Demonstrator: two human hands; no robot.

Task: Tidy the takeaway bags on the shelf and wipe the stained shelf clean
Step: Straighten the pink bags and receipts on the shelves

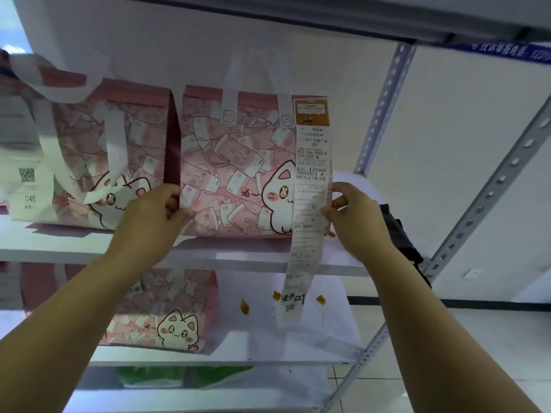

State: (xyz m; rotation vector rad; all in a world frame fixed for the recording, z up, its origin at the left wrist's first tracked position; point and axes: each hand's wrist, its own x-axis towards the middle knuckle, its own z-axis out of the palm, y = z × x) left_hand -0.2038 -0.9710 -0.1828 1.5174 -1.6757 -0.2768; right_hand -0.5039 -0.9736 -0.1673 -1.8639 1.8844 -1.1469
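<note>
A pink takeaway bag (pixel 232 174) with a white cat print stands upright on the middle shelf (pixel 208 257). My left hand (pixel 155 213) grips its lower left edge and my right hand (pixel 354 216) grips its lower right edge. A long white receipt (pixel 310 186) hangs from the bag's top right corner down past the shelf edge. A second pink cat bag (pixel 101 150) stands right beside it on the left. On the shelf below (pixel 298 338), orange stains (pixel 244 307) dot the white board next to a third pink cat bag (pixel 167 311).
A white bag (pixel 26 180) with a QR code stands at the far left. A dark cloth (pixel 399 234) lies at the right end of the middle shelf. Perforated metal uprights (pixel 483 198) frame the right side. Green items (pixel 179 377) sit on the lowest shelf.
</note>
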